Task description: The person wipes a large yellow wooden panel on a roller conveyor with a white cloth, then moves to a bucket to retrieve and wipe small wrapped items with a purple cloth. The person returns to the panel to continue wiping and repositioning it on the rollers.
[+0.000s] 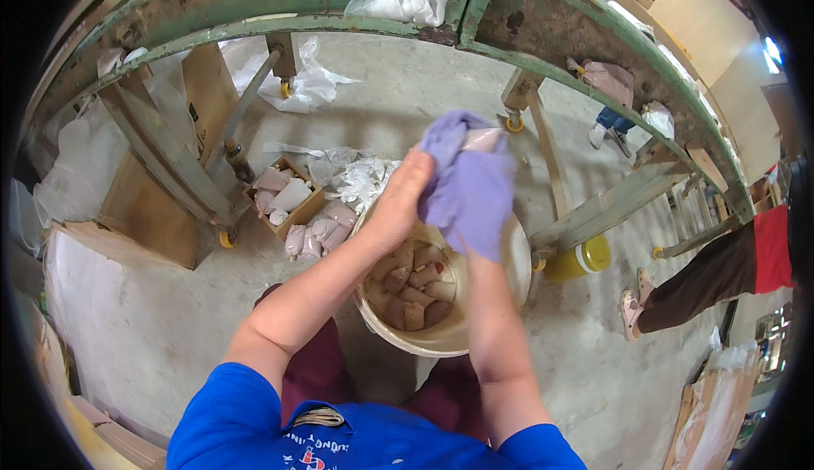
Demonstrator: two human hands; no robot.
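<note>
In front of me, above the bucket, my left hand (402, 197) is closed on the left side of a bunched purple cloth (475, 194); its fingertips are hidden by the fabric. My right forearm runs up into the same purple covering, which hides the right hand and its fingers. A pale pink piece (483, 139) shows between the folds at the top, partly blurred. Below both hands stands a cream bucket (441, 344) with several brownish-pink chunks (414, 288) lying in its bottom.
Left of the bucket are a small wooden crate (298, 215) of pale pink bundles, more bundles (322, 234) on the floor, and crumpled plastic (365, 180). A green metal frame (254, 33) curves across the far side. A yellow bucket (585, 256) and another person's legs (699, 288) are at right.
</note>
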